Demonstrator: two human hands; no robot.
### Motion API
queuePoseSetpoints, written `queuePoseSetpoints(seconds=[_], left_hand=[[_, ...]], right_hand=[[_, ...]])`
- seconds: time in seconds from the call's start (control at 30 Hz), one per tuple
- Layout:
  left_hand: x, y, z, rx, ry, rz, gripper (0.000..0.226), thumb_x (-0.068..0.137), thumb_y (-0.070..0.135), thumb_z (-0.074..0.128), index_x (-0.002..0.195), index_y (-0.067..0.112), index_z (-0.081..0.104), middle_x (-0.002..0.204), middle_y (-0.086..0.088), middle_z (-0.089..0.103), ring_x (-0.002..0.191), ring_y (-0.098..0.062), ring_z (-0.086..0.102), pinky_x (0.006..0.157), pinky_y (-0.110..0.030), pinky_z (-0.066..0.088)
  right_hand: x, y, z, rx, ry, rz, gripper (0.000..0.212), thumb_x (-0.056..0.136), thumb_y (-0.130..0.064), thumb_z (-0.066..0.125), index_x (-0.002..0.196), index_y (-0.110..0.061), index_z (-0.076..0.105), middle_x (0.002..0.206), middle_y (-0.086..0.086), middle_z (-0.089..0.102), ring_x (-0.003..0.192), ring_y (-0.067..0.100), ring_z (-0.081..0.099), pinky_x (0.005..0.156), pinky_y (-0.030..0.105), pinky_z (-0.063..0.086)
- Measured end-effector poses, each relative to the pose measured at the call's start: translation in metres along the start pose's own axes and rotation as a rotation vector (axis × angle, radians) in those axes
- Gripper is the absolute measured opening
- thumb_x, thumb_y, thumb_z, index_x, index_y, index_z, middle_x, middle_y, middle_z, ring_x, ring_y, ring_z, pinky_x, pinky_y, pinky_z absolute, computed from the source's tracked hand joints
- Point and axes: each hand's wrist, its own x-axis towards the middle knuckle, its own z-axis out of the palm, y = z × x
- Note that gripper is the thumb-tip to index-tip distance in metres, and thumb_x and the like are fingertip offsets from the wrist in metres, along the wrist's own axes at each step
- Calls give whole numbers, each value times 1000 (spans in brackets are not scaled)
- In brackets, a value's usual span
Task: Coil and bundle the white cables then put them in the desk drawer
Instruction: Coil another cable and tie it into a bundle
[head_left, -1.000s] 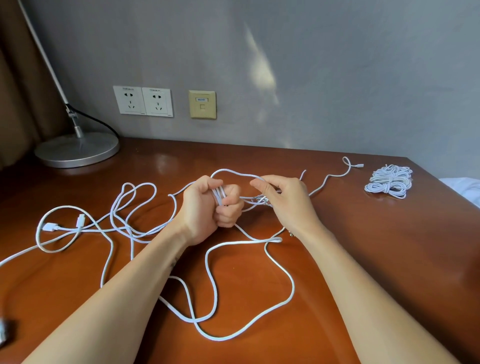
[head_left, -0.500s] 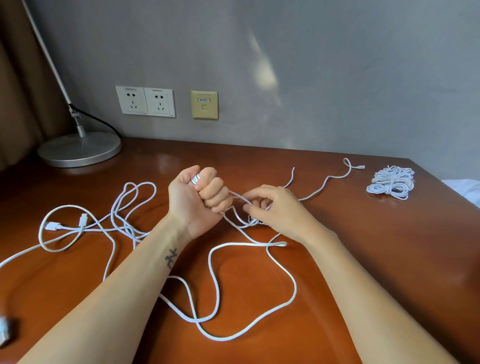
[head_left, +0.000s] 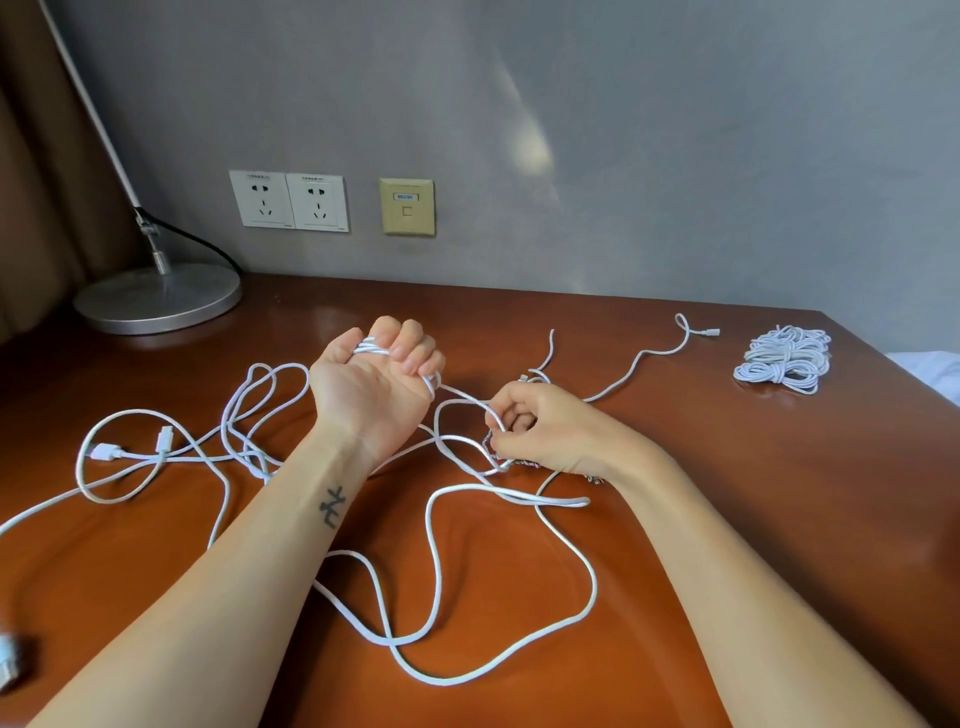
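Observation:
Loose white cable (head_left: 431, 561) sprawls in loops over the brown desk (head_left: 779, 519). My left hand (head_left: 376, 387) is a raised fist, palm side toward me, gripping several turns of that cable. A strand runs from the fist down to my right hand (head_left: 543, 428), which pinches the cable low over the desk. More loops with white plugs (head_left: 106, 451) lie at the left. A finished coiled white bundle (head_left: 784, 358) rests at the far right of the desk. No drawer is in view.
A lamp with a round metal base (head_left: 156, 296) stands at the back left, its black cord trailing to the wall. Wall sockets (head_left: 289, 200) sit above the desk. A white object (head_left: 8, 665) pokes in at the lower left edge. The desk's right edge runs diagonally.
My left fist has turned palm toward me and risen with the cable turns in it. My right hand has dropped lower and moved right, drawing the strand along.

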Motion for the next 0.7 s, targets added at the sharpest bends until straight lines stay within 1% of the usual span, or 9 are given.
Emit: queuePoseSetpoints(seconds=[0.07,0.13,0.23,0.3,0.37,0.47,0.53,0.6,0.7], left_hand=[[2,1,1,-31,48,23,35,101,33,23,74,15,38,72,-1,31,61,-16,28,64,-29,31],[2,4,3,-43,107,52,38,102,37,25,81,13,44,72,-3,34,61,-16,29,64,-29,31],[4,11,4,-41,190,112,51,105,47,30,99,4,58,71,-4,38,61,-15,29,65,-29,28],[6,13,2,3,222,137,52,104,43,37,116,1,63,72,-5,49,61,-14,34,66,-27,31],[8,14,0,101,221,151,45,104,35,39,126,2,62,74,-4,56,62,-13,39,67,-27,36],[12,12,-2,312,209,182,35,107,30,35,125,9,57,76,-1,44,61,-11,38,68,-26,36],[13,10,-3,456,249,204,39,112,36,30,125,12,57,76,1,43,62,-10,38,69,-27,36],[14,7,-1,577,297,227,44,113,41,27,125,12,58,74,2,43,63,-10,38,69,-27,36],[18,1,10,805,393,278,31,110,27,35,117,16,63,70,2,45,59,-10,41,67,-27,40]], right_hand=[[1,0,1,1,77,8,20,92,-15,68,106,-28,67,96,-7,69,76,0,67,69,17,52],[1,0,1,22,192,-22,15,97,-20,66,109,-29,66,97,-9,71,85,3,71,73,17,54],[2,-2,3,48,353,-114,8,101,-28,65,109,-27,66,91,-11,74,86,-2,71,71,8,53],[3,-3,4,79,410,-152,9,100,-28,67,109,-26,64,88,-11,75,86,-2,71,71,5,51],[4,-4,4,116,407,-179,13,99,-26,69,111,-26,64,89,-11,75,88,0,71,74,8,52],[3,-4,4,143,347,-202,23,97,-20,70,117,-30,63,98,-12,73,97,2,69,83,12,53],[3,-4,5,152,333,-216,30,97,-13,69,121,-29,62,106,-14,71,103,-2,66,87,10,51],[4,-6,7,135,337,-227,30,98,-10,68,122,-27,63,107,-16,71,105,-4,65,88,9,50],[4,-7,11,33,415,-253,27,101,-12,65,122,-29,63,108,-19,71,106,-4,65,88,9,51]])
